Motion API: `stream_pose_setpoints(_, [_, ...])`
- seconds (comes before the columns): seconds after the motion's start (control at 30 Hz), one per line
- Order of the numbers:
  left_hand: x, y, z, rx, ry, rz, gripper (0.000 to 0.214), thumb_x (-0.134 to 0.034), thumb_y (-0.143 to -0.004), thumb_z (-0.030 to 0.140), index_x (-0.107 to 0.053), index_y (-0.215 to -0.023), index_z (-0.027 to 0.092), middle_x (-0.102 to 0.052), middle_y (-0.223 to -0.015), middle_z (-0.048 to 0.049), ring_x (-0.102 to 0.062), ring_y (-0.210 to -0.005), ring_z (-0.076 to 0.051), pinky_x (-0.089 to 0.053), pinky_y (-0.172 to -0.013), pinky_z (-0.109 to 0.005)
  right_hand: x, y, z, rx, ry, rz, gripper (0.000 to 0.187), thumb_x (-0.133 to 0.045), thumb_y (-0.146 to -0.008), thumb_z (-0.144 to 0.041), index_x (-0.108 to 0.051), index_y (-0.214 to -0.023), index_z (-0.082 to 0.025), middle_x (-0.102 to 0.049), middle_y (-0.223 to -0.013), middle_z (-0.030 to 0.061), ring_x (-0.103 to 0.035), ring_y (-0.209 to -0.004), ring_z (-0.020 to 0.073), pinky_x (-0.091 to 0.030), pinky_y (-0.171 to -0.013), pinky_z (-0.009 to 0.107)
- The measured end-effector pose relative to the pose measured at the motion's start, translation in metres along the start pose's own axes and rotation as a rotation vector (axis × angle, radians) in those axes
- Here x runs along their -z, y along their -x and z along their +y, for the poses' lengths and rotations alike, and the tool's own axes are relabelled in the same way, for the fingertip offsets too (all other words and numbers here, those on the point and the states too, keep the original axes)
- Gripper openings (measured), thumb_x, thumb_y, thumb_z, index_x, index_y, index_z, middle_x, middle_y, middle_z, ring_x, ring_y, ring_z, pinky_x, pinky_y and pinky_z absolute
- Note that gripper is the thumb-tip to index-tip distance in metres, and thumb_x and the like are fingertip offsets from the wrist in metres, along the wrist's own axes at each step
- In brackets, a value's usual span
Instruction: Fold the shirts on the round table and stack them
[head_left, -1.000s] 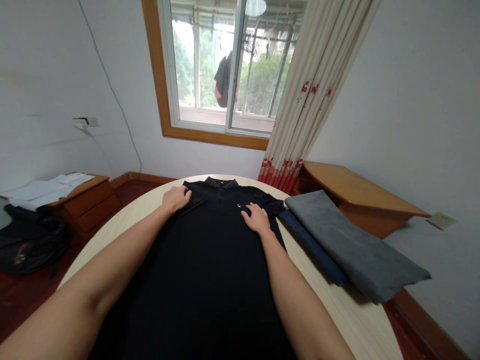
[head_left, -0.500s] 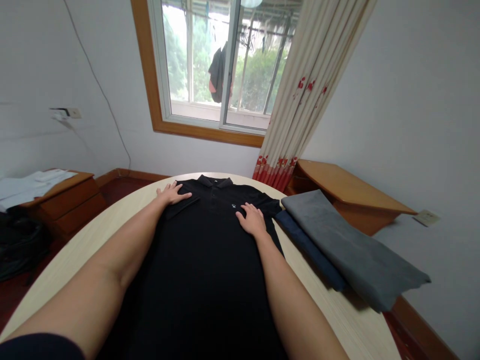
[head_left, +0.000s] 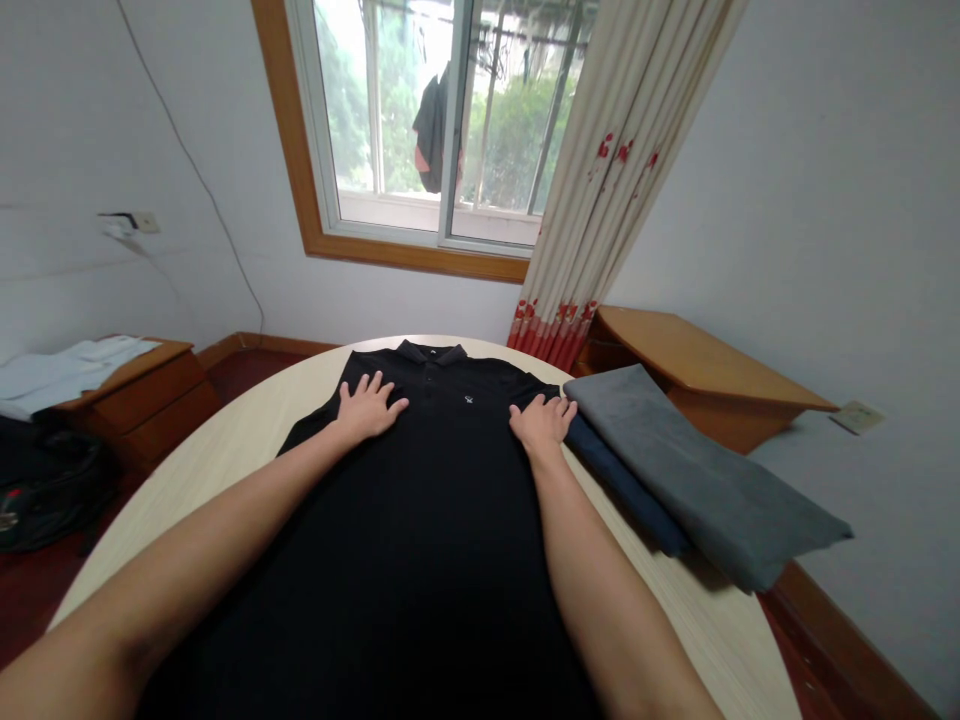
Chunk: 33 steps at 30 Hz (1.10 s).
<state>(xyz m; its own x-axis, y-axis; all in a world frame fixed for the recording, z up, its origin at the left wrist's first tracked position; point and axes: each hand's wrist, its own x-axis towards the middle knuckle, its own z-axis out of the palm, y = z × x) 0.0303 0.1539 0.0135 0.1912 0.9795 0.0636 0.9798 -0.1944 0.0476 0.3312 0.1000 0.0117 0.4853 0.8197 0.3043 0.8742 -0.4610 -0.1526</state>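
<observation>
A black polo shirt [head_left: 442,500] lies spread on a round pale table, its collar at the far edge and a small white logo on the chest. My left hand [head_left: 367,408] rests with fingers spread on the shirt's upper left, near the left sleeve. At the right sleeve, my right hand [head_left: 543,420] lies on the cloth, fingers stretched out. Neither hand grips anything. The shirt's lower part blends into the dark at the bottom of the view.
Folded grey cloth [head_left: 675,470] and folded navy cloth [head_left: 626,485] lie at the right of the table [head_left: 232,430]. A wooden desk [head_left: 697,355] stands behind them. To the left are a drawer cabinet [head_left: 154,395] with papers and a black bag [head_left: 52,480].
My left hand has moved right and inward, and the left sleeve now lies stretched outward. My right hand has slid right from near the logo to the right sleeve.
</observation>
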Motion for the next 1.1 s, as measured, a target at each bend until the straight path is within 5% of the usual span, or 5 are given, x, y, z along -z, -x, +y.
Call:
stream_pose_setpoints(0.2, [-0.012,0.025,-0.002,0.005,0.012,0.007,0.073,-0.019,-0.099,0.063,-0.032,-0.157,0.022,-0.022,-0.165,-0.0093,-0.020,-0.152,-0.034,-0.018,-0.119,-0.062,-0.013,-0.008,0.010,0.080,-0.016,-0.114,0.052,-0.048,-0.094,-0.048,-0.068,-0.122,-0.009,-0.059,-0.134,0.0249,-0.036,-0.139,0.0389,-0.002,-0.116,0.059])
stream_pose_setpoints(0.43, [-0.013,0.025,-0.004,-0.010,0.041,0.036,0.070,-0.023,-0.099,0.061,-0.035,-0.156,0.022,-0.027,-0.164,-0.0077,-0.023,-0.151,-0.032,-0.021,-0.119,-0.057,-0.010,-0.011,0.004,0.142,-0.240,0.129,0.048,-0.055,-0.087,-0.033,-0.060,-0.128,-0.007,-0.049,-0.143,0.0239,-0.038,-0.137,0.0381,-0.013,-0.115,0.064])
stream_pose_setpoints(0.67, [-0.012,0.027,-0.004,-0.012,0.053,0.035,0.070,-0.024,-0.099,0.061,-0.037,-0.155,0.023,-0.028,-0.164,-0.0071,-0.023,-0.151,-0.031,-0.022,-0.119,-0.056,0.007,0.007,-0.018,0.806,-0.462,0.116,0.035,-0.055,-0.089,-0.032,-0.070,-0.118,-0.018,-0.063,-0.128,0.0118,-0.051,-0.125,0.0272,-0.038,-0.107,0.043])
stream_pose_setpoints(0.87, [-0.012,0.027,-0.005,-0.023,0.067,0.038,0.069,-0.025,-0.098,0.060,-0.037,-0.155,0.022,-0.028,-0.164,-0.0078,-0.023,-0.151,-0.032,-0.022,-0.119,-0.057,0.017,0.019,-0.026,0.490,-0.350,0.138,0.041,-0.051,-0.095,-0.040,-0.066,-0.125,-0.017,-0.061,-0.125,0.0139,-0.053,-0.117,0.0282,-0.038,-0.102,0.042])
stream_pose_setpoints(1.1, [-0.012,0.026,-0.005,-0.024,0.064,0.035,0.068,-0.025,-0.099,0.060,-0.038,-0.155,0.024,-0.030,-0.163,-0.0080,-0.023,-0.151,-0.032,-0.022,-0.119,-0.056,0.001,0.017,-0.022,0.496,-0.207,-0.279,0.061,-0.042,-0.097,-0.061,-0.056,-0.141,-0.021,-0.048,-0.151,0.0127,-0.041,-0.139,0.0296,-0.030,-0.114,0.048])
